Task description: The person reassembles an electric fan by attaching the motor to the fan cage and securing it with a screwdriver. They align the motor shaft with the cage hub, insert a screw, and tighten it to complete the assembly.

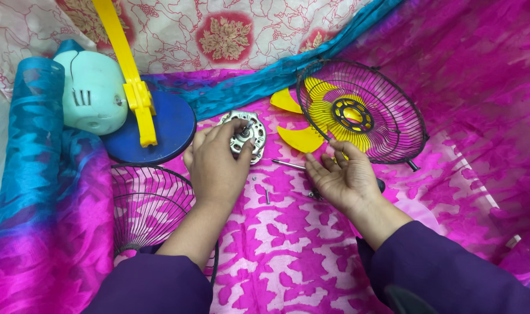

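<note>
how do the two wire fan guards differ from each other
The guard on the right leans tilted up against the pink cloth, while the guard on the left lies lower, partly hidden by the left arm. The right guard has a black ring at its centre and the yellow fan blade behind it; the left guard shows only cloth through its wires. Both are round, dark and wire-made.

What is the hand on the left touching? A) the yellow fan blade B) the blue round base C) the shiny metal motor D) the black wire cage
C: the left hand rests its fingers on the shiny metal motor, while the yellow fan blade, the blue round base and the black wire cage lie apart from it.
</note>
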